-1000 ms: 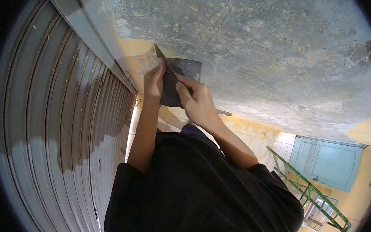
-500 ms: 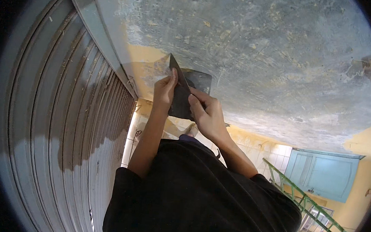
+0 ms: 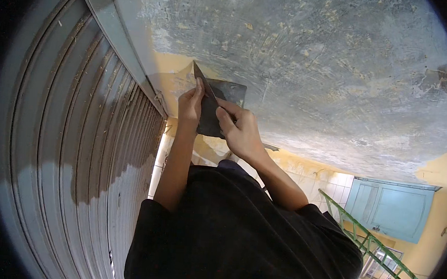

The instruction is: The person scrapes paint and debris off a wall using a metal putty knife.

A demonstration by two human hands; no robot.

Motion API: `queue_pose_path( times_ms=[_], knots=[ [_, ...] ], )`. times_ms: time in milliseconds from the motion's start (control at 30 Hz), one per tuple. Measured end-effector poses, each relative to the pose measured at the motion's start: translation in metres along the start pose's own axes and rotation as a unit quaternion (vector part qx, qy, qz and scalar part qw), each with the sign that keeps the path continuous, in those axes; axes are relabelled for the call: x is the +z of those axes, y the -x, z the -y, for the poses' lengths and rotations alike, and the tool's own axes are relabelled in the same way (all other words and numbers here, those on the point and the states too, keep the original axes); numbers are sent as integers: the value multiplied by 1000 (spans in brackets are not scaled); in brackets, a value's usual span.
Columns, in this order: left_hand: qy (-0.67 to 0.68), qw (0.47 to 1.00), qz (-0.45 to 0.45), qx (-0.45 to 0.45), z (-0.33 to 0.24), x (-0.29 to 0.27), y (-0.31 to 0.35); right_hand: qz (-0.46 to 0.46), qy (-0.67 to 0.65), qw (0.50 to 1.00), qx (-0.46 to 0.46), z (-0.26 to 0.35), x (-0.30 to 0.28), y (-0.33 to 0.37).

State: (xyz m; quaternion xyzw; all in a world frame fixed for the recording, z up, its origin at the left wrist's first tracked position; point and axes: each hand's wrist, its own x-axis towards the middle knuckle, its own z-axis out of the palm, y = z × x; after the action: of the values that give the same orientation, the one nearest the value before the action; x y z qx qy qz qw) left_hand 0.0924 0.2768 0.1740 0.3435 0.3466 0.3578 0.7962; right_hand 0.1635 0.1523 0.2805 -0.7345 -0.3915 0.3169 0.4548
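Observation:
Both my hands are at a thin, dark sheet of sandpaper, held up in front of the wall. It is bent, and one part stands nearly edge-on with a pointed corner at the top. My left hand pinches the sheet's left side, thumb pointing up along it. Lower down on the other side, my right hand grips it between thumb and curled fingers. Behind the sheet is the wall, with patchy grey, scuffed coating over yellow paint. The fingers partly cover the sheet.
A ribbed metal shutter runs along my left. To the lower right stand a green metal ladder-like frame and a pale blue door or cupboard panel. White tiles show beyond my right arm.
Both hands and the sandpaper have shifted slightly left and a little upward in the picture. The grip of each hand looks the same.

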Motion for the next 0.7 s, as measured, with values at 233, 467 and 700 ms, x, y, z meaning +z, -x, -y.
queue_pose_path(
  times_ms=[233, 467, 700],
  knots=[
    [108, 990, 54, 76, 40, 17, 0, -24, -36, 996, 76, 1, -25, 21],
    [19, 998, 54, -3, 33, 12, 4, -30, 28, 999, 19, -4, -18, 26],
    [-107, 985, 122, -57, 24, 33, 41, -21, -25, 993, 110, -29, -58, 64]
  ],
)
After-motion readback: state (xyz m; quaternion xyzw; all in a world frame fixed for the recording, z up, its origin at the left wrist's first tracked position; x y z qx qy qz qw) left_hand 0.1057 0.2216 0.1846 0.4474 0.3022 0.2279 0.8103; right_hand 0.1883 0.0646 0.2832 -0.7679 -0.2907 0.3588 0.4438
